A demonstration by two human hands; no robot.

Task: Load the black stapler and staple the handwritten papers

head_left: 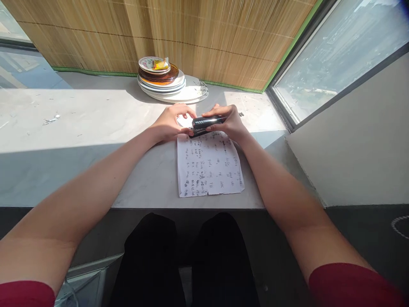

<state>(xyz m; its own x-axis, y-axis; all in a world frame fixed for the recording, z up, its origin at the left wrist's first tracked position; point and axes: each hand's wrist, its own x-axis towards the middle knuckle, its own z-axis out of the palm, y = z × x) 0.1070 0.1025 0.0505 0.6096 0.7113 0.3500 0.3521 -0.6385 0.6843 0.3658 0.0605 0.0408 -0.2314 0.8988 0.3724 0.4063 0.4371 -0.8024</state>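
Observation:
A white sheet of paper (209, 168) covered in handwritten marks lies on the grey ledge (96, 128) in front of me. At its far edge a black stapler (206, 123) sits over the paper. My right hand (228, 121) is closed around the stapler from the right. My left hand (171, 121) rests at the paper's top left corner, fingers curled and touching the stapler's left end.
A stack of plates (166, 83) with a small bowl and a yellow wrapper on top stands at the back of the ledge. A bamboo blind (159, 30) hangs behind it. A window (335, 55) is on the right. My dark-trousered legs show below the ledge's front edge.

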